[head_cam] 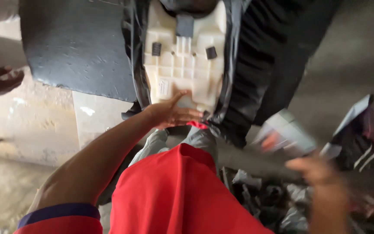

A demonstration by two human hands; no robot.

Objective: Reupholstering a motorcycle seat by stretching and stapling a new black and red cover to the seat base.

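Up close, left hand [169, 113] grip flat, released on cream plastic base [182, 56] — right hand [321, 177] blurred, grip unclear.

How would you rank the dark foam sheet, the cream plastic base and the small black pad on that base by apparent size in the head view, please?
1. dark foam sheet
2. cream plastic base
3. small black pad

The sheet runs off the frame, so its full size is unsure.

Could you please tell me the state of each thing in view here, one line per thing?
Left hand: fingers spread, pressed on the cream plastic base.
Right hand: blurred, at a grey and white tool; grip cannot be told.
Cream plastic base: underside facing up, unbroken.
Black cover: wrapped around the base edges, pleated on one side.
Grey and white tool: blurred, tilted.
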